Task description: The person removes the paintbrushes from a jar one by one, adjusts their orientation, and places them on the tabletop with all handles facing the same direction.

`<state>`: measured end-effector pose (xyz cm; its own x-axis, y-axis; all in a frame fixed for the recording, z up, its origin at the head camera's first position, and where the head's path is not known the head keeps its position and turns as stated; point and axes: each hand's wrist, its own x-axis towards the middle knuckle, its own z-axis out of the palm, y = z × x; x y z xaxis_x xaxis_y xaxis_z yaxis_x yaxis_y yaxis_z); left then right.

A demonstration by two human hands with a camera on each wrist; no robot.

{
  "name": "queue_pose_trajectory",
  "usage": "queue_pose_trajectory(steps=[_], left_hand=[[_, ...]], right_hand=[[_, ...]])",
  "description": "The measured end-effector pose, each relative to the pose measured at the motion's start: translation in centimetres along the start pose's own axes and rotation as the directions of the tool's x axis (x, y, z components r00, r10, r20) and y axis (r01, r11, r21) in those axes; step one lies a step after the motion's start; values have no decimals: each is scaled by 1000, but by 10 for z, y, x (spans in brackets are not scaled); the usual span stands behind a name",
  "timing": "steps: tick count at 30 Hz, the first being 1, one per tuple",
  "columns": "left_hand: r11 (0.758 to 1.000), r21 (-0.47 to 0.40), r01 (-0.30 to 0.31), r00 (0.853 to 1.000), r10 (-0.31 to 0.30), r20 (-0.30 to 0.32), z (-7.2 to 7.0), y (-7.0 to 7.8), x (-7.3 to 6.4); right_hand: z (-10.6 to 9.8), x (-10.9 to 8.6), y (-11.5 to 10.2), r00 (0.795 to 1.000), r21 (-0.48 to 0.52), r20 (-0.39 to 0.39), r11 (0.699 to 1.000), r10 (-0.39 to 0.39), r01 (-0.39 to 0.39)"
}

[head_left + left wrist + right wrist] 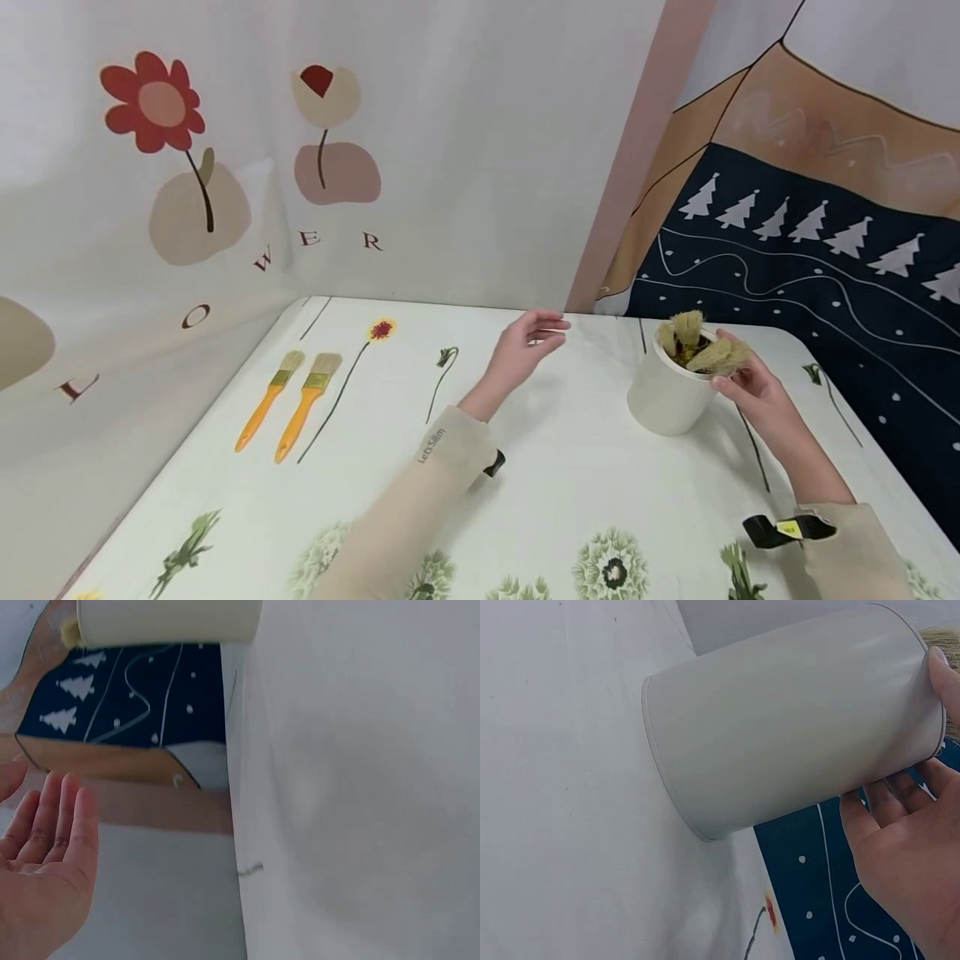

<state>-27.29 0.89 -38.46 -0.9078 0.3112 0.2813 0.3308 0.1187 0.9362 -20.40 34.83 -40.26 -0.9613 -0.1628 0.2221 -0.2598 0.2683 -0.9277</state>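
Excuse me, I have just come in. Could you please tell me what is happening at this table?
A person's right hand holds a white container by its rim, on the right part of the table. Brushes stand in it with their bristles up. The left hand is empty, raised over the table to the left of the container. Farther left, two orange-handled brushes lie side by side on the table, and neither hand touches them.
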Motion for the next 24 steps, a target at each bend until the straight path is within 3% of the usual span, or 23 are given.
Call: queue_pose_trajectory(steps=[8, 15, 20, 24], left_hand=[[998, -13, -55, 996, 56, 76, 44, 17, 3], [995, -14, -97, 977, 98, 187, 79, 34, 3], [991, 50, -120, 967, 105, 234, 97, 43, 6], [976, 159, -147, 962, 103, 253, 108, 49, 8]], right_hand=[[0, 0, -1, 1000, 3, -7, 1000, 16, -16], [1, -1, -1, 1000, 12, -10, 1000, 29, -29], [1, -1, -1, 1000, 38, 1, 999, 10, -10], [1, -1, 0, 1000, 73, 14, 997, -22, 21]])
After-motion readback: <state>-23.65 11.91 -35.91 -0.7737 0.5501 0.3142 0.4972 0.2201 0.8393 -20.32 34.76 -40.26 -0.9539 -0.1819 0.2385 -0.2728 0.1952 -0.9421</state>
